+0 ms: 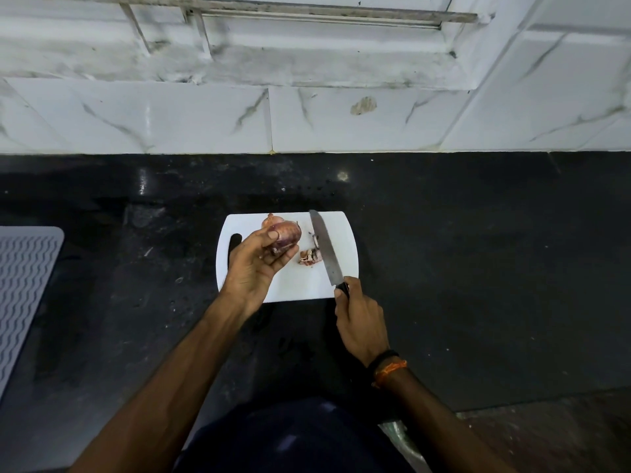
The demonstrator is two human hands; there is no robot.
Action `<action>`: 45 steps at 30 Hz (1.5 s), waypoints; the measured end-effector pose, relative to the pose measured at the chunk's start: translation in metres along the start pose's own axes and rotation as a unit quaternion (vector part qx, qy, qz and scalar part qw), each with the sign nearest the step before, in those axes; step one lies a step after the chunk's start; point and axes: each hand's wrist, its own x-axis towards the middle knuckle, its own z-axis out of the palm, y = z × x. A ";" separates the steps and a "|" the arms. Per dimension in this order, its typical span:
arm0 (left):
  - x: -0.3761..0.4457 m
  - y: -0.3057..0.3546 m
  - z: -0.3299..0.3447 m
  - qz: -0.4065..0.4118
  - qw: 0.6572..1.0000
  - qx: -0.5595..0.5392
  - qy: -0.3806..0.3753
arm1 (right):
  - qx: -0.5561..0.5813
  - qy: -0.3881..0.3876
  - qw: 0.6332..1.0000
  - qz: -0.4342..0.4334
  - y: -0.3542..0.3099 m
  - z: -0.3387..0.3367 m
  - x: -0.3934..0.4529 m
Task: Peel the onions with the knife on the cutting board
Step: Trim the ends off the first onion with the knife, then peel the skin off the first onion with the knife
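Observation:
A white cutting board (293, 288) lies on the black counter. My left hand (256, 264) holds a purple-red onion (286, 235) above the board's left half, thumb on top. Behind it another onion (273, 220) rests near the board's far edge, partly hidden. My right hand (358, 319) grips the black handle of a knife (324, 247) at the board's near right corner; its blade points away from me over the board's right side. A cut onion end with peel scraps (309, 257) lies just left of the blade.
The black stone counter (461, 268) stretches to both sides. A grey ribbed mat (24, 288) lies at the far left. A white marble-tiled wall (307, 114) rises behind the counter. The counter's edge and a brown floor show at lower right.

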 end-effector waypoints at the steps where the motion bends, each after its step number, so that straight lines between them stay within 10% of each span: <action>1: -0.002 0.001 0.002 0.001 1.000 -0.015 0.003 | 0.010 0.011 1.000 -0.005 0.001 0.000 -0.001; 15: -0.006 -0.007 -0.007 -0.054 0.994 -0.091 0.008 | -0.005 -0.051 0.999 -0.015 0.010 0.008 -0.002; 24: -0.004 -0.010 -0.016 -0.062 0.989 -0.075 -0.108 | 0.441 -0.096 0.890 0.070 -0.036 -0.041 0.017; 33: -0.007 -0.008 -0.017 -0.044 0.992 -0.040 -0.112 | 0.207 -0.029 0.977 -0.045 -0.049 -0.053 0.026; 45: -0.008 -0.011 -0.014 -0.020 0.994 -0.019 -0.107 | 0.105 0.038 0.990 -0.083 -0.059 -0.052 0.034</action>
